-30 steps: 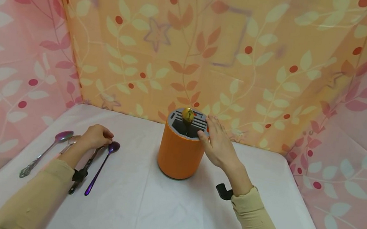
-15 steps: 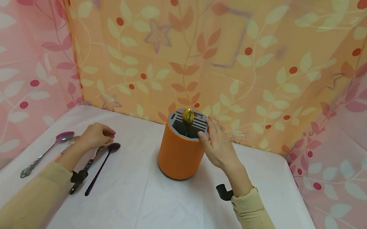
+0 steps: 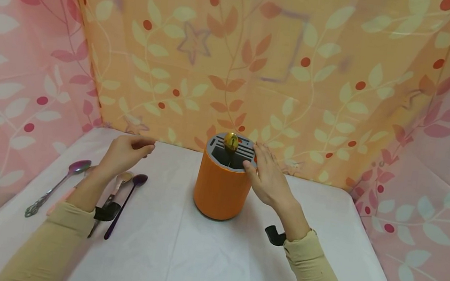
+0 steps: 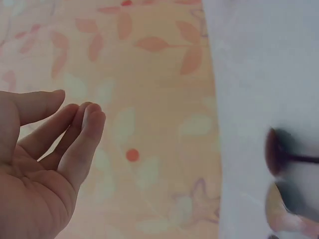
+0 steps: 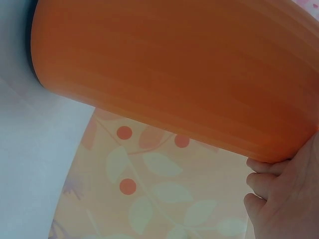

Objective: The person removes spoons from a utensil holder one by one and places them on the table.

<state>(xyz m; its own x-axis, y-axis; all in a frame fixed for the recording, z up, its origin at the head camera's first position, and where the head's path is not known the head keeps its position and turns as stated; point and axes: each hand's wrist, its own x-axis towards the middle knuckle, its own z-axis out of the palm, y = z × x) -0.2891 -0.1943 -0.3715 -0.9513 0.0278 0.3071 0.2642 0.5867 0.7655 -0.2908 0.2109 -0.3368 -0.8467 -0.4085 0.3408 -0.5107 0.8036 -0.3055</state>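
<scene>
My left hand [image 3: 124,154] hovers past the heads of the cutlery with nothing in it; in the left wrist view a gap shows between the thumb and the loosely bent fingers [image 4: 82,142]. Beneath the left forearm lies a dark-handled utensil with a pale rounded head [image 3: 125,177], partly covered by the wrist. A purple spoon [image 3: 140,179] is right of it. My right hand [image 3: 267,179] rests against the upper right side of an orange cutlery holder [image 3: 220,194], thumb at the grey slotted top. A gold spoon [image 3: 231,142] stands in the holder, bowl up.
At the left lies a rainbow-coloured spoon [image 3: 79,167] with an ornate handle. A pink-handled piece [image 3: 55,203] is mostly hidden by the left arm. White cloth covers the table [image 3: 192,259]; patterned curtains [image 3: 167,57] enclose the back and sides.
My left hand has risen off the pale-headed utensil and shifted toward the back, leaving it on the table. My right hand and the holder stay in place.
</scene>
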